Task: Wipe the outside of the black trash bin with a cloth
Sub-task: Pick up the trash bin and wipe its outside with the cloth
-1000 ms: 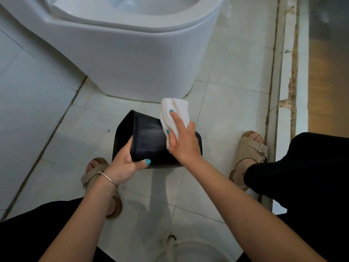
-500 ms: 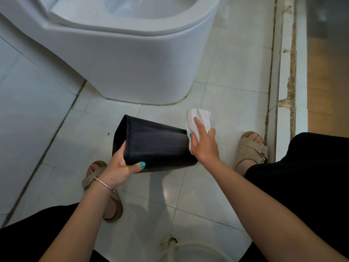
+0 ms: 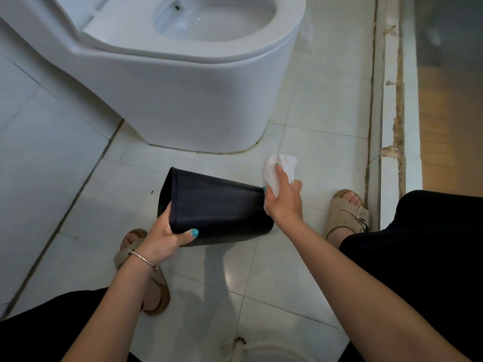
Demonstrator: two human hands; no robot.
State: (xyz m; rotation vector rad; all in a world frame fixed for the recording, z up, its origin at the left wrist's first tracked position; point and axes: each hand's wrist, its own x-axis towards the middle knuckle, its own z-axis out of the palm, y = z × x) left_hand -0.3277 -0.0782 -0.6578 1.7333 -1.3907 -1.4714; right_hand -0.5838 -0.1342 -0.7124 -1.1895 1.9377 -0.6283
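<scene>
Head view: one black bin sideways, left hand gripping rim; right hand clutching one cloth, seemingly touching base

The black trash bin is tipped on its side above the tiled floor, open mouth to the left, closed base to the right. It tapers from a wider rim to a narrower base. Its outer wall is smooth and dark with a faint sheen. The white cloth is crumpled and sits at the bin's upper base corner, touching it.
</scene>
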